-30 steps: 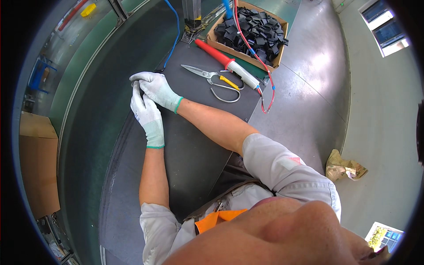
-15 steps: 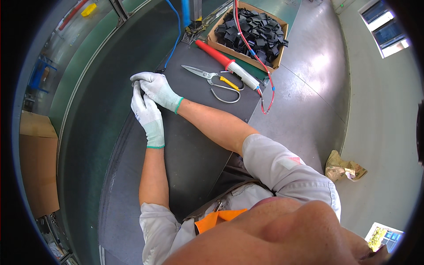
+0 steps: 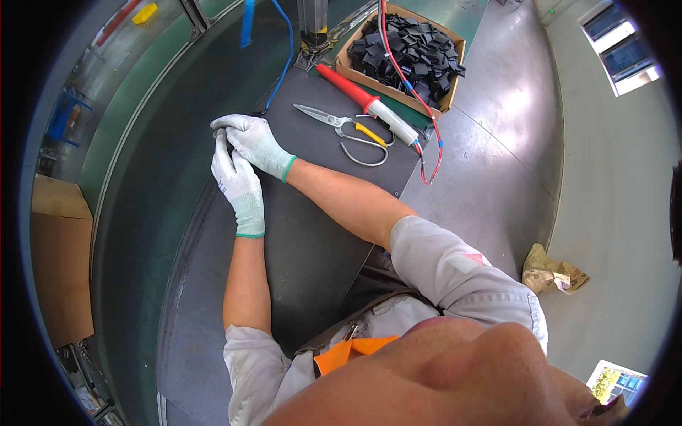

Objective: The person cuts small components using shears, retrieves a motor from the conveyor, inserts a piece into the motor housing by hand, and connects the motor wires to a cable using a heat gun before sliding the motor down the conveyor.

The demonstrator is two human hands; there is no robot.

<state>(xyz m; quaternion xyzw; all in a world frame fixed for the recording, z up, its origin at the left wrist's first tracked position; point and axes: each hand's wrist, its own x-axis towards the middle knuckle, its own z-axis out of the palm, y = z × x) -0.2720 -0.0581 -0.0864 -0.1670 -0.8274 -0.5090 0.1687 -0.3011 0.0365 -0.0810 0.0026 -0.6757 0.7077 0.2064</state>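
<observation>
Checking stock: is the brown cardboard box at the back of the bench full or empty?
Nearly full: the brown cardboard box holds small black pieces heaped to its rim.

We see a factory workshop: a dark work mat [image 3: 312,241] beside a green conveyor belt [image 3: 149,170], with shears [image 3: 348,128], a red-handled tool [image 3: 362,103] and a cardboard box of black parts [image 3: 408,53] beyond the mat, on a grey concrete floor [image 3: 497,163].
</observation>
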